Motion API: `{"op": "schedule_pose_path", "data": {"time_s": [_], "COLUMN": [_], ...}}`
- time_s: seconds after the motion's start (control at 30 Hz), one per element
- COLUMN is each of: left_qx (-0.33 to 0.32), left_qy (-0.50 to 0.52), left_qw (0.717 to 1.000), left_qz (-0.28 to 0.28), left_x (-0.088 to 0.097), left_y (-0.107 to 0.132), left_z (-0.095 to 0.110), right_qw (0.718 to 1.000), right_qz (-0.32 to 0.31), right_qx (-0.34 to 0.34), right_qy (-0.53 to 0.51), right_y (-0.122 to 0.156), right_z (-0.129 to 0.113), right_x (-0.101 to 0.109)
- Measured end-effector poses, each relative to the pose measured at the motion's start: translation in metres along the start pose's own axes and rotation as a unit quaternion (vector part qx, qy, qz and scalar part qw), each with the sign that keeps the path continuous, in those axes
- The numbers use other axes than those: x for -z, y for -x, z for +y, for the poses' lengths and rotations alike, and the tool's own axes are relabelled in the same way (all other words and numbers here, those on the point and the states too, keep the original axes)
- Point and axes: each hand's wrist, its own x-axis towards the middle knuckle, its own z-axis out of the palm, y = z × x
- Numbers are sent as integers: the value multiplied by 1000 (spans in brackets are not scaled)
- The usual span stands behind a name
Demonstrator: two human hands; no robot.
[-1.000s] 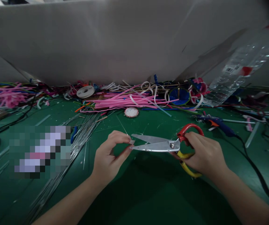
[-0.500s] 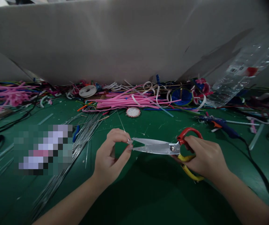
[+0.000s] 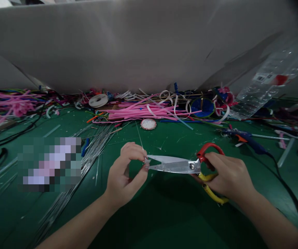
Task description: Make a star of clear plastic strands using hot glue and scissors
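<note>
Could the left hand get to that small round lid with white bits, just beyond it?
Probably yes: only bare green mat lies between the left hand and the round lid, though it is pinching a thin wire at the scissors.

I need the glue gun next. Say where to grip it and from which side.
Grip the glue gun by its blue rear end, where the black cord leaves it, coming from above right. It lies flat on the green mat, tip pointing left, so that end is probably farthest from the nozzle. The right hand holds the scissors; the left hand pinches a thin wire.
</note>
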Motion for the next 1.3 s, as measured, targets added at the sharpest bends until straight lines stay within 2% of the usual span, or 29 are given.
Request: {"op": "schedule_pose_path", "data": {"time_s": [0.8,1.17,1.3], "left_qx": [11,106,170], "left_qy": [22,27,10], "left_qw": [1000,993,985], "left_qz": [1,37,36], "left_x": [1,0,2], "left_y": [0,0,-1], "left_z": [-2,-2,0], "right_qw": [1000,996,995], "right_qz": [9,20,11], "right_qx": [10,-79,-95], "right_qy": [8,21,42], "right_y": [-2,-3,-1], "right_z": [-1,0,1], "right_x": [4,1,-3]}}
